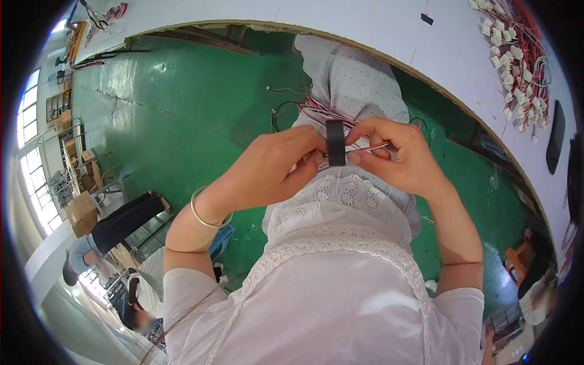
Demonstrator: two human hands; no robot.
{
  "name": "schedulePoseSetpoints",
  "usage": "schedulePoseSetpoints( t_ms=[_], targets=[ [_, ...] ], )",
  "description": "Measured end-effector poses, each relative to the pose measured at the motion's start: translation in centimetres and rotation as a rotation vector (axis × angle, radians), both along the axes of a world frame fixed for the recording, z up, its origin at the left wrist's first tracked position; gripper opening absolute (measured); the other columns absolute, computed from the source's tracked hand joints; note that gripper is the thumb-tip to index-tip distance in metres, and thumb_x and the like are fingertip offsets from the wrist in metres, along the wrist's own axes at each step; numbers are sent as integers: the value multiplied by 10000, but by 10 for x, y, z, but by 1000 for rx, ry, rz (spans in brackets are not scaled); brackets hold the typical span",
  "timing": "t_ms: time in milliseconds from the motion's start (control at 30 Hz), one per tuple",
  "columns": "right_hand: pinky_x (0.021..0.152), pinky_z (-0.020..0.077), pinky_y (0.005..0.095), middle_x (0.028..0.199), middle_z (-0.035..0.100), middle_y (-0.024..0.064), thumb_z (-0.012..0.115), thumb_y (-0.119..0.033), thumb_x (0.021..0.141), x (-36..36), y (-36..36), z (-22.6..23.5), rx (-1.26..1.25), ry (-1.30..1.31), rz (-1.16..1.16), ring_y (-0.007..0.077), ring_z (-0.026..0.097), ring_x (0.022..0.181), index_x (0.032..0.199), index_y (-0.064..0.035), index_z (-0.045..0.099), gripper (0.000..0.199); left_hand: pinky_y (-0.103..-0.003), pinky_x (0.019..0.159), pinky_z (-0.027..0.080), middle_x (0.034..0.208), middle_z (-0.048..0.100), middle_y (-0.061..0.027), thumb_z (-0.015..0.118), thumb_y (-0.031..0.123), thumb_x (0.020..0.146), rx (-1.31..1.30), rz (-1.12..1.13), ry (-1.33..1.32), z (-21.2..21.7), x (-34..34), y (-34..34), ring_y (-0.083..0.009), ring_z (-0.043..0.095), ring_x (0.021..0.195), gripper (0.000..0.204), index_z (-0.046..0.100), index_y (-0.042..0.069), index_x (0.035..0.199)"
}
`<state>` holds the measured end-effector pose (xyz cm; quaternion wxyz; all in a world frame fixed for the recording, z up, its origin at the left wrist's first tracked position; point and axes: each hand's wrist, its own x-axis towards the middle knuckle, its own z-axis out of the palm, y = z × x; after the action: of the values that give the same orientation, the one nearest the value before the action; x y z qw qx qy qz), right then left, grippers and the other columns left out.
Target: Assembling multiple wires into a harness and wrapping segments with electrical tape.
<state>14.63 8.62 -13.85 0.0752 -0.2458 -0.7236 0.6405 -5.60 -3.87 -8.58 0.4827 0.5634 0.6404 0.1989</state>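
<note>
At far left, beside tall windows (28,115), stand brown boxes (81,213), and below them two other people are partly visible, one in a white top (151,286). Next comes the green floor (182,115), then the left hand (277,161), a bangle (198,210) at its wrist. Its thumb and fingers are drawn in together at the left side of a black roll (335,143); what they pinch is hidden. The roll stands edge-on between the two hands, above the person's lap — behind it a bundle of loose wires (325,109) lies across the pale dotted cloth (362,76). The right hand (395,155) is clamped on thin red and white wires (370,148), its index finger and thumb near the roll. Farther right, on the white counter (371,18), lies a heap of white connectors (514,67) on red and dark leads — then a long dark object (555,137) near the rim of view.
</note>
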Motion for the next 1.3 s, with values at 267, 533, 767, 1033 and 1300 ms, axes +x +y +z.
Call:
schedulePoseSetpoints(
  t_ms=[267,533,767,1033,1300],
  targets=[
    [526,243,227,569,278,-85,746,-39,829,0,1,-8,-78,36,-61,24,276,554,964,-62,686,150,-292,515,384,721,450,17,468,14,943,163,263,-316,-47,19,-7,-92,425,567,64,510,-18,979],
    [535,245,214,603,347,-109,687,-79,899,3,-8,-25,-401,-40,-58,8,264,553,1202,-48,580,322,-226,533,277,714,444,38,492,111,1006,-282,440,-516,-45,15,-2,-36,346,621,106,537,33,951],
    [586,325,208,715,480,-83,650,-160,915,2,2,-15,-820,-14,-136,9,378,648,1228,-37,643,337,-233,526,305,671,459,23,512,171,1025,131,216,-303,-49,20,-7,-47,359,599,161,565,20,1008],
    [652,356,247,731,529,-26,550,-38,843,19,7,-24,-440,227,110,59,432,720,1082,18,621,255,-284,547,380,686,482,-25,499,127,1004,-214,236,-458,-36,3,-2,-110,449,608,148,566,0,973],
    [553,279,218,639,439,-82,604,-193,968,2,-5,-3,-276,-119,-122,18,357,601,935,-32,618,165,-330,522,411,740,519,-79,600,33,868,556,75,278,-39,23,-3,-227,499,568,45,579,30,907]
  ],
)
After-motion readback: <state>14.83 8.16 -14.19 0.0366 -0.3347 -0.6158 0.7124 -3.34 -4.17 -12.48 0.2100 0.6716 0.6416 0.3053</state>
